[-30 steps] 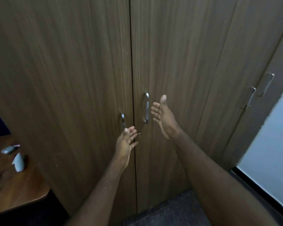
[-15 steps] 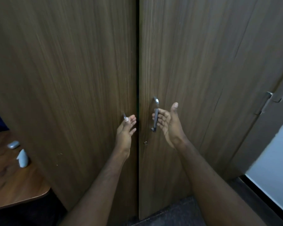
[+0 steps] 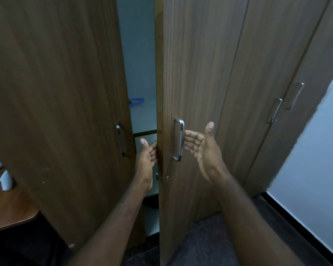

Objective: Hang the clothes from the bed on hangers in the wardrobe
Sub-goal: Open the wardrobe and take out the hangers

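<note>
A: Setting: a wood-grain wardrobe (image 3: pixel 210 64) fills the view, with a pale wall (image 3: pixel 315 160) at right and dark floor (image 3: pixel 210 237) below. Hands?

B: Right hand (image 3: pixel 202 150): fingers nearly straight, thumb up, palm facing left. Its fingertips meet the bar of the right door's handle (image 3: pixel 179 140), and no closed grasp shows. Left hand (image 3: pixel 146 158): loosely spread, thumb up, set against the edge of the right door (image 3: pixel 159 93). Its fingertips are lost at that edge, so it cannot be told whether they hook it.

A: Governing relation?

B: The opening (image 3: pixel 140 54). Its long axis is vertical, and it lies straight ahead between the two hands. Both doors stand ajar. The left hand sits in the opening, nearer the interior, while the right hand is outside on the door face. Judgement: each door needs to swing wider to its own side.

A: Task items?

B: One blue hanger (image 3: pixel 136 101) is inside, above and beyond the left hand, half cut off by the left door (image 3: pixel 56 112). A shelf edge (image 3: pixel 145 133) runs beneath it. No rail is visible. Clothes and bed are not in view.

A: Periphery?

B: A wooden table (image 3: pixel 8 208) at far left carries small grey objects (image 3: pixel 6 180), too blurred to identify. Further closed doors (image 3: pixel 277 45) stand to the right.
</note>
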The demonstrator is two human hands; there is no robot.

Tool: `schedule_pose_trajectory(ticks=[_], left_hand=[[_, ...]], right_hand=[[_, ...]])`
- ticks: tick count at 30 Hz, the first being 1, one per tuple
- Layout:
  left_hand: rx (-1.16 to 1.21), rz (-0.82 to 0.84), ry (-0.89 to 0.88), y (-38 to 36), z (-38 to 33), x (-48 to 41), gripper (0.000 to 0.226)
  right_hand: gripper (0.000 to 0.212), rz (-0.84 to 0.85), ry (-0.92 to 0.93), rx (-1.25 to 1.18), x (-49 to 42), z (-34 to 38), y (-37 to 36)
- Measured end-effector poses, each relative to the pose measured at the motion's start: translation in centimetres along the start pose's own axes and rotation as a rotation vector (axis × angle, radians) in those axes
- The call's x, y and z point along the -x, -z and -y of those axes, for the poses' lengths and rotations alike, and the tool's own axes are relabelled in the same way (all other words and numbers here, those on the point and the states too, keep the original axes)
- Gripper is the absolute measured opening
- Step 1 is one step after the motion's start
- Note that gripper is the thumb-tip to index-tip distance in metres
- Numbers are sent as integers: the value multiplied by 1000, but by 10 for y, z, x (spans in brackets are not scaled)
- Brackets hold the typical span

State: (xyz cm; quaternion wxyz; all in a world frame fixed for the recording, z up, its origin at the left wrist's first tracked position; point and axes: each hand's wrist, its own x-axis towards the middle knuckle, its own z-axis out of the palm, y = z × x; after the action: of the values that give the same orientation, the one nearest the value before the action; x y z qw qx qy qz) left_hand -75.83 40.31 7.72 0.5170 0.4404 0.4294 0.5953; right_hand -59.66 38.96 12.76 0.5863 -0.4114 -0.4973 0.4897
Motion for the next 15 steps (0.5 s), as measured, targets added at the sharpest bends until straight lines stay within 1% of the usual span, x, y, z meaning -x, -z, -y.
schedule_pose_trajectory(ticks=[2, 3, 4, 5, 7, 8, 9, 10, 11, 13, 15], left_hand=[[15, -6, -8, -12, 4, 14, 76], [19, -6, -16, -20, 6, 20, 68], [19, -8, -25, -26, 8, 26, 60], [18, 0, -34, -34, 9, 31, 52], [31, 16, -57, -51, 14, 40, 36], [28, 18, -78, -58, 17, 43, 30], [20, 16, -104, -64, 19, 47, 28], [11, 17, -126, -72, 22, 51, 28], [12, 21, -147, -81, 23, 56, 28], [43, 45, -199, -99, 26, 64, 26], [84, 46, -248, -117, 32, 70, 21]], right_hand=[[38, -188, 194, 134, 17, 15, 10], [24, -250, 344, 225, 25, 25, 13], [19, -262, 530, 350, 32, 37, 15], [19, -222, 730, 513, 37, 48, 18], [23, -7, 1101, 905, 43, 66, 24], [26, 110, 1209, 1093, 43, 74, 27], [31, 207, 1262, 1272, 41, 83, 29], [37, 273, 1271, 1470, 39, 92, 33], [45, 312, 1243, 1673, 37, 100, 38], [62, 335, 1115, 2013, 36, 114, 54], [68, 320, 959, 2299, 42, 123, 68]])
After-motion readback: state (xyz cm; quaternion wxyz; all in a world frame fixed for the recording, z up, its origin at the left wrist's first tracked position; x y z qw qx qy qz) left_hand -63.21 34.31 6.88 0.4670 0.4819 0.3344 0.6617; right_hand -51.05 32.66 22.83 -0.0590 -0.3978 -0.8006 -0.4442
